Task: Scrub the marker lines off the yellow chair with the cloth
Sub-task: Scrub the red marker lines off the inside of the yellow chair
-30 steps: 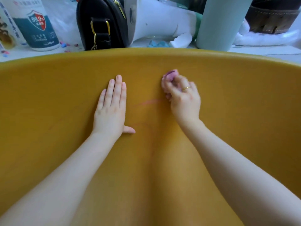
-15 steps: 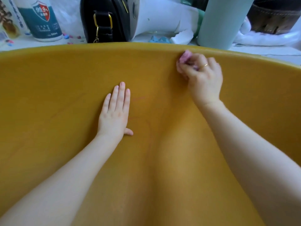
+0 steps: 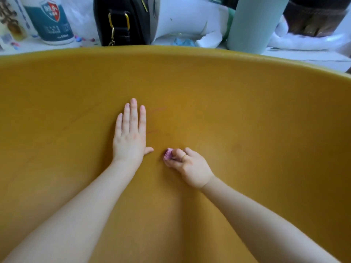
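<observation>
**Scrubbing the faint lines**

While the left hand (image 3: 131, 137) lies flat and spread on the yellow chair (image 3: 247, 120), steadying it, the right hand (image 3: 190, 166) pinches the pink cloth (image 3: 168, 153) against the surface. Short firm strokes should carry it up toward the faint marker lines (image 3: 154, 121) just beside the left fingers.

Mustard-yellow chair (image 3: 247, 120), pink cloth (image 3: 168, 154)

Faint reddish marker lines (image 3: 157, 109) streak the yellow; a gold ring (image 3: 183, 157) on one finger; behind, a black bag (image 3: 121, 19) with gold buckle and a pale mint cylinder (image 3: 254, 23).
</observation>
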